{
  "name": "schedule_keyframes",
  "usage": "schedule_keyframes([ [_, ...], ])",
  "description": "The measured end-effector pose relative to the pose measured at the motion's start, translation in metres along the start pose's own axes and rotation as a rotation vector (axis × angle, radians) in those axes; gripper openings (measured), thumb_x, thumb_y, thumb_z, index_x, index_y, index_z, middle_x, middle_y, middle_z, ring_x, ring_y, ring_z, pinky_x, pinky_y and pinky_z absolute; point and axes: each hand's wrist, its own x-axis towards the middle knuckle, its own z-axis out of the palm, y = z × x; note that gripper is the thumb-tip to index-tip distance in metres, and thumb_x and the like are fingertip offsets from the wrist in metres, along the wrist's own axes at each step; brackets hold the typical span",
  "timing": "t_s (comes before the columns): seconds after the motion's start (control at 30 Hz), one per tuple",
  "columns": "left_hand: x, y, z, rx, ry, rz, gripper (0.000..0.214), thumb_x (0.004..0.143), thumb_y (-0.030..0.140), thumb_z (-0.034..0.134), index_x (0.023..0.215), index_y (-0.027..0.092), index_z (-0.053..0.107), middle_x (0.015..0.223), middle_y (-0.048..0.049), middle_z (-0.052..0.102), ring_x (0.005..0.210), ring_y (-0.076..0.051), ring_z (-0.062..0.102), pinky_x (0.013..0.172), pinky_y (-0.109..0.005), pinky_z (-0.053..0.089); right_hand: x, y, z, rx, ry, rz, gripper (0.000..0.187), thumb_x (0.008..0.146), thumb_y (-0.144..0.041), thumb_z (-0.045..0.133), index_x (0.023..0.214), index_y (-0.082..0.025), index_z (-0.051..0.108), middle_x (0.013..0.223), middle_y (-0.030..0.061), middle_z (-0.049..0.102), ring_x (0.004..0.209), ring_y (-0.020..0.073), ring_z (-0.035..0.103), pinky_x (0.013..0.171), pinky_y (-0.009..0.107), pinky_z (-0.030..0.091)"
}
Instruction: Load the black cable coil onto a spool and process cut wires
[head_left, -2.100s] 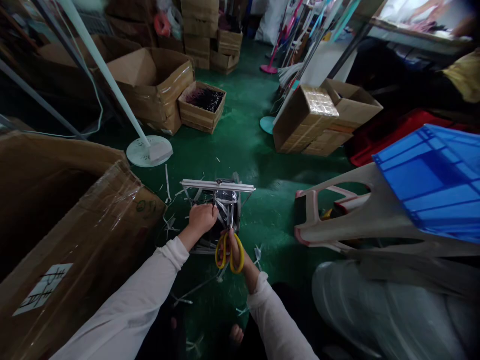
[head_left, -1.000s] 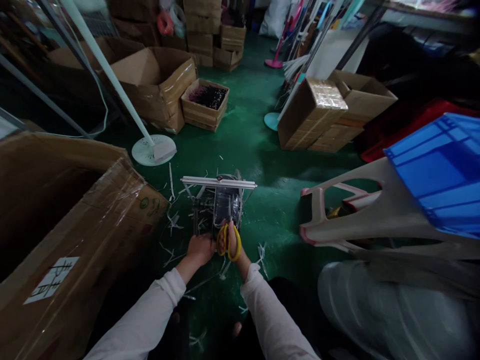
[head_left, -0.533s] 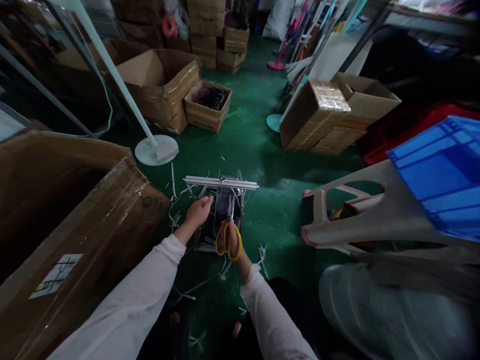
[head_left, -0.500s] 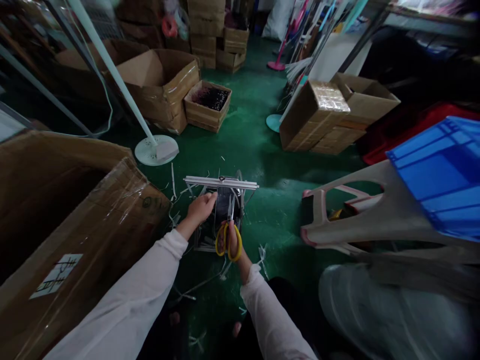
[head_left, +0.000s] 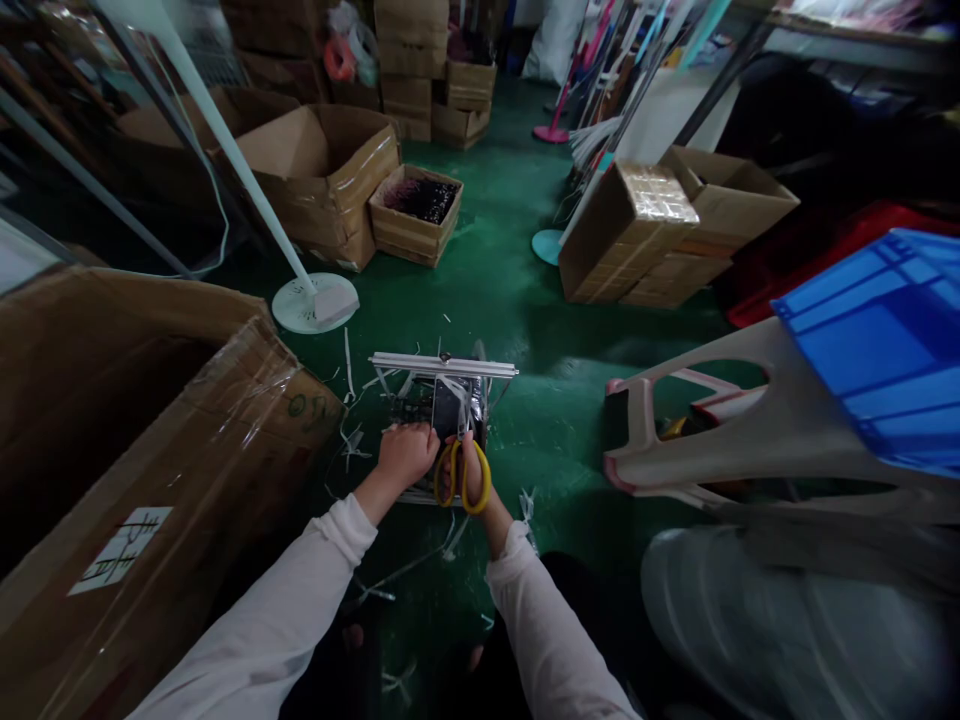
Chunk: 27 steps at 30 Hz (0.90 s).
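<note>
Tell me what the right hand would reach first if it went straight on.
The right hand, holding yellow-handled scissors, would probably meet the clear plastic-wrapped bundle inside the metal frame, though depth is hard to judge here.

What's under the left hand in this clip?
The left hand lies on dark parts in clear plastic within a metal frame; the spot right under the palm is covered and cannot be seen.
</note>
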Motion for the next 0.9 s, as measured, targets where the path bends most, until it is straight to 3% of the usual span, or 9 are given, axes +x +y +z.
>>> schedule_keyframes([
  [0.27, -0.022, -0.001, 0.022, -0.020, 0.004, 0.032, 0.037, 0.094, 0.028, 0.033, 0.089, 0.014, 0.067, 0.092, -0.0133, 0.073, 0.089, -0.027, 0.068, 0.081, -0.039, 0.046, -0.007, 0.007, 0.001, -0.103, 0.087, -0.018, 0.070, 0.066, -0.089, 0.045, 0.094, -0.025, 0.047, 0.043, -0.0120, 0.041, 0.028, 0.0083, 0.033, 0.027, 0.020, 0.028],
  [0.53, -0.028, -0.004, 0.025, -0.019, -0.030, 0.060, 0.038, 0.095, 0.028, 0.032, 0.090, 0.013, 0.066, 0.092, -0.0140, 0.073, 0.091, -0.028, 0.068, 0.084, -0.042, 0.045, -0.003, 0.001, 0.002, -0.043, 0.030, -0.015, 0.066, 0.069, -0.085, 0.047, 0.096, -0.024, 0.047, 0.049, -0.0099, 0.049, 0.031, 0.0102, 0.042, 0.030, 0.021, 0.030],
  [0.77, -0.043, -0.005, 0.038, -0.011, -0.095, 0.080, 0.037, 0.094, 0.028, 0.034, 0.090, 0.012, 0.068, 0.089, -0.0141, 0.073, 0.090, -0.028, 0.069, 0.080, -0.040, 0.046, 0.000, 0.004, 0.001, -0.114, 0.072, -0.068, 0.071, 0.065, -0.090, 0.044, 0.093, -0.025, 0.048, 0.043, -0.0118, 0.042, 0.027, 0.0088, 0.033, 0.026, 0.021, 0.028],
  [0.9, -0.034, -0.010, 0.029, -0.010, -0.117, 0.089, 0.037, 0.093, 0.035, 0.039, 0.088, 0.015, 0.069, 0.089, -0.0122, 0.074, 0.088, -0.027, 0.069, 0.079, -0.038, 0.046, -0.004, 0.007, 0.001, -0.135, 0.100, -0.053, 0.071, 0.064, -0.090, 0.045, 0.095, -0.025, 0.047, 0.045, -0.0117, 0.044, 0.028, 0.0091, 0.036, 0.026, 0.021, 0.030],
])
